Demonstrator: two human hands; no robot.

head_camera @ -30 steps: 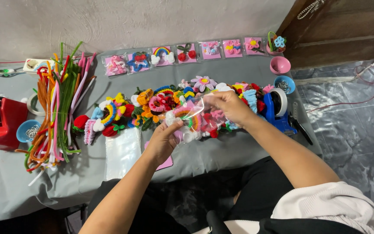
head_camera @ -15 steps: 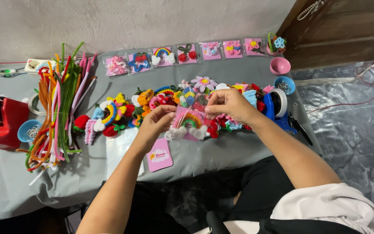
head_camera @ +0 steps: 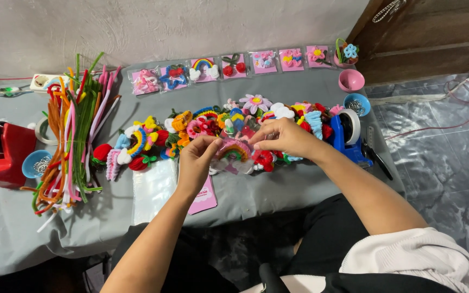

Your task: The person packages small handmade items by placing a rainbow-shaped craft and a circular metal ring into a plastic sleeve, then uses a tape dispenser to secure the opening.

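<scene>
Right now I'm pinching the bagged rainbow charm (head_camera: 234,154) between my left hand (head_camera: 195,163) and right hand (head_camera: 282,138), and it's risking slipping into the charm pile (head_camera: 191,130) at 12 o'clock.

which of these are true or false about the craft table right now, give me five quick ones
1. Both hands, left hand and right hand, hold the bagged rainbow piece. True.
2. The red tape dispenser sits at the right end of the table. False: it is at the left end; the blue tape dispenser is at the right.
3. A row of packed pink cards lies along the wall. True.
4. The pipe cleaner bundle lies left of the hands. True.
5. The pink bowl is upside down. False: it stands open side up.
</scene>
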